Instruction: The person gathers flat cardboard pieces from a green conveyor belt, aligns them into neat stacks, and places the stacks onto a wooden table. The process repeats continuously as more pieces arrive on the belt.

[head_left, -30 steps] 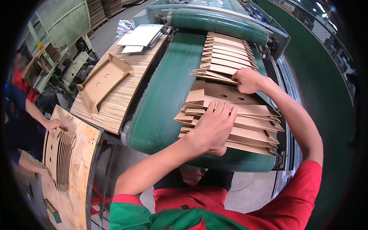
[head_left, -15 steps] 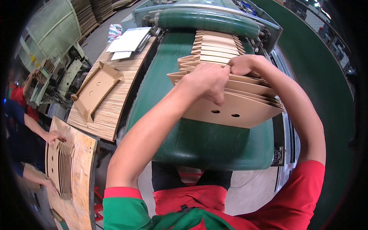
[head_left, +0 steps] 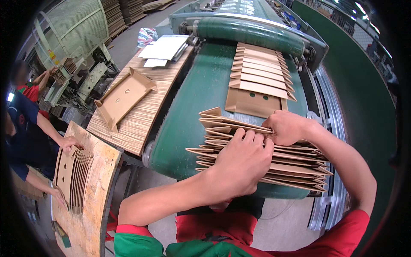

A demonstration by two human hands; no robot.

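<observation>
Left hand (head_left: 246,162): one, fingers curled over the bundle's upper edges
Right hand (head_left: 286,127): one, fingers closed on its far edge
Cardboard bundle (head_left: 295,169): one, many folded pieces, beneath both hands' fingers, on the green belt (head_left: 184,124)
Cardboard row (head_left: 262,78): one, just beyond the right fingers; nearest piece shows two holes
Open tray (head_left: 132,98): one, well left of the fingers
Co-worker's hands (head_left: 70,143): two, far left, holding one stack (head_left: 75,180)

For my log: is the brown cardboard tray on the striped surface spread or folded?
Spread: the tray lies open, base exposed between end flaps.
</observation>
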